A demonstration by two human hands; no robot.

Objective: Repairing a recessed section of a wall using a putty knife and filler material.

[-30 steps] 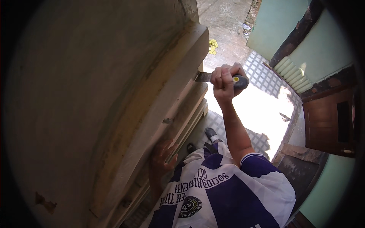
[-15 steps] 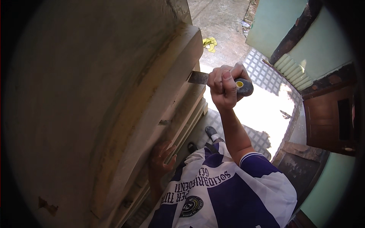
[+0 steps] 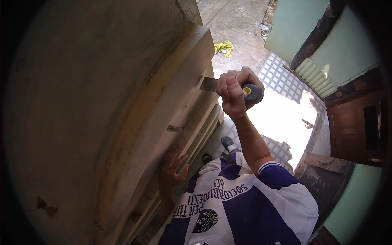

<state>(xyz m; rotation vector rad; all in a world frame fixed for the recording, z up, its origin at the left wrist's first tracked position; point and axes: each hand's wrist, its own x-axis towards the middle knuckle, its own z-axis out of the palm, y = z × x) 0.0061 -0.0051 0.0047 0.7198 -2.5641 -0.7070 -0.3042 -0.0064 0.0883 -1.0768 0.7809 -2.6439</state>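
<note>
Scraper (image 3: pixel 254 94) at 1–2 o'clock, right hand (image 3: pixel 234 93) closed tight round its handle; that hand has just shifted toward 9 o'clock, nearer the pale moulding (image 3: pixel 192 57), so blade (image 3: pixel 208 84) likely bears in; left hand (image 3: pixel 173 166) at 7 o'clock, half open, seemingly empty

I'd call this the porch or entry of a home, half open to the outdoors. The brown wooden door (image 3: pixel 347 126), with its small knob (image 3: pixel 374 160), says as much. Pale green painted walls (image 3: pixel 345 55) stand on either side of that door, a partly sunlit floor of small checked tiles (image 3: pixel 272 74) spreads in front of it, and well away from it lies rough outdoor concrete (image 3: pixel 237 20).
</note>
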